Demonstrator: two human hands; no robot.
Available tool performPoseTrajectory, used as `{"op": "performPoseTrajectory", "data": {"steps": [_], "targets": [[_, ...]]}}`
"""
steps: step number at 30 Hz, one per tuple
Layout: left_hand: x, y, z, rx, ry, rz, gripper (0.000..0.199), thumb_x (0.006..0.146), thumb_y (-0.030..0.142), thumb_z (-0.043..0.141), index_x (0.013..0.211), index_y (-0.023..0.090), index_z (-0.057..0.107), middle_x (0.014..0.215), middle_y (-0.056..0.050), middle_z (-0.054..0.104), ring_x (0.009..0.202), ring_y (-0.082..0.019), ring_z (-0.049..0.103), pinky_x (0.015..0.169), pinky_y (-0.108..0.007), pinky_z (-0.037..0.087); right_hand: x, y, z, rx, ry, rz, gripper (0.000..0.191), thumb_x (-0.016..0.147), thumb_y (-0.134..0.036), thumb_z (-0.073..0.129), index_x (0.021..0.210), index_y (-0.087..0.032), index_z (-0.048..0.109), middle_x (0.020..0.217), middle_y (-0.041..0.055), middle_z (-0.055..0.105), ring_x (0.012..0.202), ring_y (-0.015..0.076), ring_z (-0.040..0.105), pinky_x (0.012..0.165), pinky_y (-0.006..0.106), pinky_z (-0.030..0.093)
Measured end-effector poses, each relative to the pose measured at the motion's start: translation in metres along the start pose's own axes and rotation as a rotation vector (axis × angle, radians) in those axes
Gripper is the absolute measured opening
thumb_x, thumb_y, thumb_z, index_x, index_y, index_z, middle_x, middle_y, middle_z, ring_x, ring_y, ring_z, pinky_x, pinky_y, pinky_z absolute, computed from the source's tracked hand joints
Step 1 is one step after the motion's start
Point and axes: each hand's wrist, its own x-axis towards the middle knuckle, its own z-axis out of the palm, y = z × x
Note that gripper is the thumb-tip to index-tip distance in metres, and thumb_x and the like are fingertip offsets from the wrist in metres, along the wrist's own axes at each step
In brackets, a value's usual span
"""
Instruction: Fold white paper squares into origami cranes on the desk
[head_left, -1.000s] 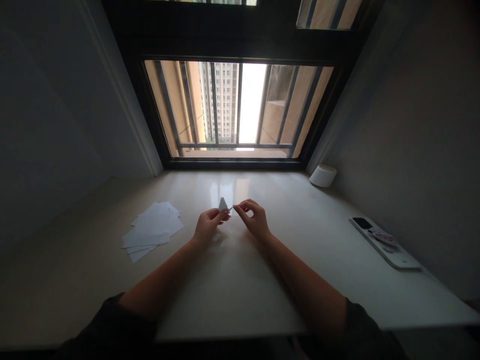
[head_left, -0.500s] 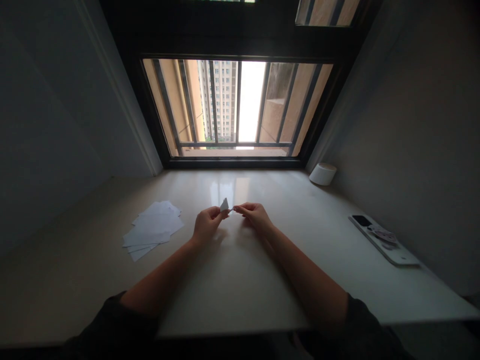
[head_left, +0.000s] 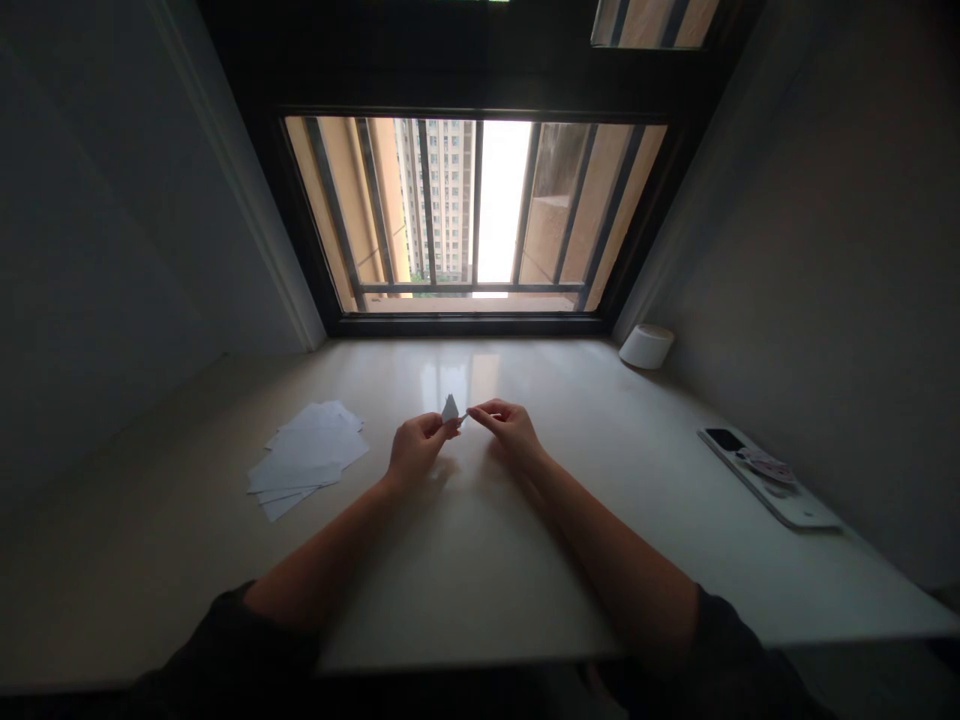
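Observation:
A small folded piece of white paper [head_left: 449,408] is pinched between the thumb and fingers of my left hand [head_left: 414,443], its pointed part sticking up. My right hand [head_left: 513,428] is closed in a pinch on a thin end of the same paper, to the right of the left fingertips. Both hands are raised a little over the pale surface, where their shadows fall. The exact folds are too small to make out.
Loose white paper sheets [head_left: 307,455] lie overlapping at the left. A white round object [head_left: 646,347] stands at the back right by the wall. A phone [head_left: 806,515] lies at the right. Behind the sill [head_left: 420,600] is a barred window [head_left: 501,200].
The right fingers have shifted very slightly on the thin end of the paper. The left hand keeps its hold almost unmoved.

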Motion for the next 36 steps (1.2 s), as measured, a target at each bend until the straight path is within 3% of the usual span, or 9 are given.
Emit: {"op": "performPoseTrajectory", "data": {"steps": [8, 16, 20, 28, 33, 36], "targets": [[-0.002, 0.004, 0.0, 0.001, -0.008, -0.005, 0.033, 0.075, 0.05, 0.059, 0.073, 0.018, 0.067, 0.074, -0.005, 0.071, 0.075, -0.022, 0.067, 0.065, -0.027, 0.046, 0.0, 0.002, 0.0, -0.194, 0.004, -0.203, 0.022, 0.075, -0.041, 0.063, 0.069, -0.02, 0.066, 0.077, 0.004, 0.064, 0.073, 0.0169, 0.059, 0.066, 0.029, 0.044], [-0.002, 0.005, 0.001, -0.01, -0.003, 0.007, 0.034, 0.075, 0.051, 0.058, 0.074, 0.018, 0.068, 0.075, -0.006, 0.071, 0.076, -0.022, 0.067, 0.067, -0.029, 0.047, 0.0, -0.002, -0.002, -0.113, -0.053, -0.048, 0.029, 0.072, -0.048, 0.063, 0.08, -0.021, 0.072, 0.084, 0.0052, 0.069, 0.08, 0.0194, 0.061, 0.067, 0.029, 0.044], [-0.003, 0.006, 0.001, -0.017, -0.014, 0.001, 0.034, 0.074, 0.051, 0.06, 0.072, 0.018, 0.068, 0.075, -0.006, 0.071, 0.075, -0.022, 0.067, 0.066, -0.028, 0.047, 0.001, 0.0, -0.001, -0.093, -0.053, -0.007, 0.031, 0.068, -0.049, 0.067, 0.076, -0.02, 0.072, 0.079, 0.0052, 0.069, 0.074, 0.0192, 0.061, 0.064, 0.029, 0.045], [-0.002, 0.004, 0.003, 0.025, -0.055, -0.017, 0.036, 0.075, 0.052, 0.059, 0.077, 0.017, 0.068, 0.077, -0.007, 0.072, 0.076, -0.022, 0.068, 0.067, -0.028, 0.047, -0.001, -0.003, -0.005, -0.294, 0.011, -0.204, 0.026, 0.074, -0.046, 0.064, 0.067, -0.021, 0.069, 0.071, 0.004, 0.065, 0.071, 0.018, 0.058, 0.065, 0.03, 0.041], [-0.002, 0.007, 0.004, 0.041, -0.035, 0.002, 0.037, 0.075, 0.053, 0.058, 0.075, 0.018, 0.068, 0.076, -0.006, 0.072, 0.074, -0.022, 0.067, 0.066, -0.028, 0.046, -0.003, -0.008, -0.001, -0.409, 0.087, -0.226, 0.023, 0.078, -0.043, 0.062, 0.068, -0.023, 0.069, 0.072, 0.0045, 0.064, 0.072, 0.019, 0.056, 0.068, 0.032, 0.041], [-0.002, 0.007, 0.004, 0.041, -0.027, -0.002, 0.036, 0.074, 0.053, 0.058, 0.075, 0.018, 0.069, 0.075, -0.006, 0.072, 0.073, -0.022, 0.067, 0.066, -0.028, 0.047, -0.002, -0.008, 0.0, -0.448, 0.063, -0.247, 0.024, 0.079, -0.042, 0.061, 0.067, -0.023, 0.067, 0.072, 0.0052, 0.064, 0.074, 0.0199, 0.055, 0.071, 0.033, 0.041]]}}
